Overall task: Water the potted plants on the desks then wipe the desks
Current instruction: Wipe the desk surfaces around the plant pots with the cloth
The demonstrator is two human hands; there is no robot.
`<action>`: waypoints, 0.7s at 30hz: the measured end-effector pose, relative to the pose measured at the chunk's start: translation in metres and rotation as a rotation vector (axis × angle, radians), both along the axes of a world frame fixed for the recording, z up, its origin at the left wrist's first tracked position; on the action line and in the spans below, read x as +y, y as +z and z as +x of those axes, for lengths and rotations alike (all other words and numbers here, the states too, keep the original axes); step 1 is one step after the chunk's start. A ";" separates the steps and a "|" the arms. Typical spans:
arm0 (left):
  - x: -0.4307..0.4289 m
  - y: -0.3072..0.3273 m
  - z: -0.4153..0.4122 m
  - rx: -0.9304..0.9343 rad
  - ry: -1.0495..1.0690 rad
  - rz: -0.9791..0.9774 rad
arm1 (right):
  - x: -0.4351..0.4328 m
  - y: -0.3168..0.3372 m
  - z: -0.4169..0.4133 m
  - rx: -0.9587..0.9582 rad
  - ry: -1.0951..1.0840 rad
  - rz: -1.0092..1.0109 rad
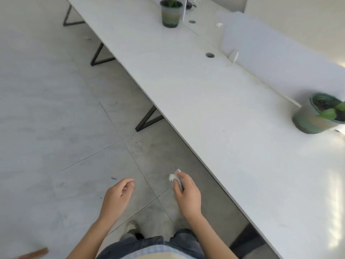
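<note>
A: The hands?
B: Lower centre, the left hand (119, 195) hangs loosely curled and empty. The right hand (186, 193) pinches a crumpled tissue (174, 176) over the floor, left of the desk (205, 109).
A: How will it handle?
B: Probably light, soft, easily torn. Bunch it in the palm.

White on desk (224, 109) and tissue (173, 176); green banded with tan on far pot (170, 14) and near pot (313, 122); grey with dark seams on floor tiles (56, 109); black on desk legs (147, 120).
</note>
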State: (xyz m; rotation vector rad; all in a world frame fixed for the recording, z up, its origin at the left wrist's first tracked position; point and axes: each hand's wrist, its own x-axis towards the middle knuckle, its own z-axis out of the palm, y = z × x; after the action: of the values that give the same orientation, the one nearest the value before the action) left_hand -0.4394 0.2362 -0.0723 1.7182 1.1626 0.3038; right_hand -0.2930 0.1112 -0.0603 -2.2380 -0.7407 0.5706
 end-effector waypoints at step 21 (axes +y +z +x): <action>0.212 -0.013 -0.106 0.064 0.523 -0.040 | 0.303 -0.013 -0.048 -0.133 0.430 0.111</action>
State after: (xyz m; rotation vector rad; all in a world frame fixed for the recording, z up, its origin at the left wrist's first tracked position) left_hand -0.5453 0.4482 -0.0858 1.3742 1.6474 0.5408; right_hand -0.3409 0.4145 -0.0736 -2.0356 -1.3063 0.5684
